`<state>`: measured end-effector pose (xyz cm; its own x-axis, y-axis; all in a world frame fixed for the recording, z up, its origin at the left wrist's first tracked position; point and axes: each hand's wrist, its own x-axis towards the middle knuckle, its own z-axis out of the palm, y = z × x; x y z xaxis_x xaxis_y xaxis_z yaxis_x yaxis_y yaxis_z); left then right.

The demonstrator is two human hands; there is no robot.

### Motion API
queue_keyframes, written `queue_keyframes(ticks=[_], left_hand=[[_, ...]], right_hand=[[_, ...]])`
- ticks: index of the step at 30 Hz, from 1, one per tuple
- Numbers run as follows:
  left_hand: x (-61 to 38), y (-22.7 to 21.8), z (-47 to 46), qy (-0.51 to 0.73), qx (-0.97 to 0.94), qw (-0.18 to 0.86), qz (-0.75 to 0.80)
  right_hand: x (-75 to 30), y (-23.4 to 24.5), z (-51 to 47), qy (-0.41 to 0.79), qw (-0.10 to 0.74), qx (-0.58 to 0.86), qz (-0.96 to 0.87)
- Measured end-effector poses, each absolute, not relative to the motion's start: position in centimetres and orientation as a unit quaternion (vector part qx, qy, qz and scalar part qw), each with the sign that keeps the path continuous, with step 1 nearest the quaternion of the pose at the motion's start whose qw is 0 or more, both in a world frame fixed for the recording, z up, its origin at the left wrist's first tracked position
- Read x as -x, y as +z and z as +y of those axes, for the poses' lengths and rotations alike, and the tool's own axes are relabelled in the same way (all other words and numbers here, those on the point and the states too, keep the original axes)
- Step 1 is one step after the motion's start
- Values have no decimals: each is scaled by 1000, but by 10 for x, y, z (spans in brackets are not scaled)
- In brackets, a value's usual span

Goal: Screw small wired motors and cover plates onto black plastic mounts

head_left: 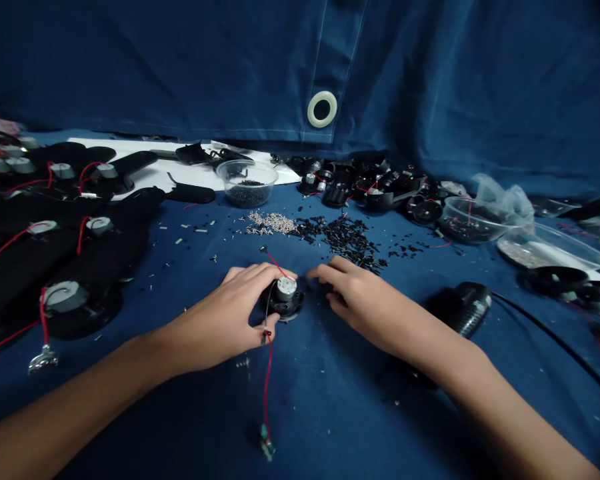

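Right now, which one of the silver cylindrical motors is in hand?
The silver cylindrical motor on the round black base held by the left hand; no hand touches the other silver motors.

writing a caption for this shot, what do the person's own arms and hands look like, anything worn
The left hand and right hand are both gloveless. No sleeve shows on either forearm, and no watch or bracelet at the wrists. No ring is visible, though some fingers are partly hidden.
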<state>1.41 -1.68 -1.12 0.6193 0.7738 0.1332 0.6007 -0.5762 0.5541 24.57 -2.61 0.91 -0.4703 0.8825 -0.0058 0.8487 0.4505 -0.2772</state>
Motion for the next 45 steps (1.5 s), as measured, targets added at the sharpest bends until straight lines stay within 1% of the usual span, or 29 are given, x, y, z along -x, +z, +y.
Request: queue_keyframes(ticks=[4,10,17,19,24,29,32,35,42,45], left_hand=[[-15,-13,-17,191,-873,233,383],[-25,-22,-13,220,-862,181,420],[-21,-16,-12,210,-861,209,414],[-20,-17,-12,216,-860,210,412],[-22,-19,-9,224,-856,205,418],[-23,-16,-9,221,-859,209,412],[-22,-13,-9,218,-860,219,405],[-21,-11,-9,217,-866,220,393],[-18,-13,-8,220,-872,221,377],[-18,-13,-7,219,-873,224,374]], right_hand=[[-250,15,-29,128,58,486,-862],[-246,13,-26,109,67,471,-873],[-241,8,-26,90,70,468,-876],[-240,7,-26,87,84,474,-872],[-237,4,-30,139,171,473,-853],[-231,7,-37,171,218,467,-840],[-225,8,-41,209,255,468,-820],[-218,7,-43,253,265,459,-809],[-216,1,-44,325,254,462,-785],[-218,0,-44,318,261,455,-789]])
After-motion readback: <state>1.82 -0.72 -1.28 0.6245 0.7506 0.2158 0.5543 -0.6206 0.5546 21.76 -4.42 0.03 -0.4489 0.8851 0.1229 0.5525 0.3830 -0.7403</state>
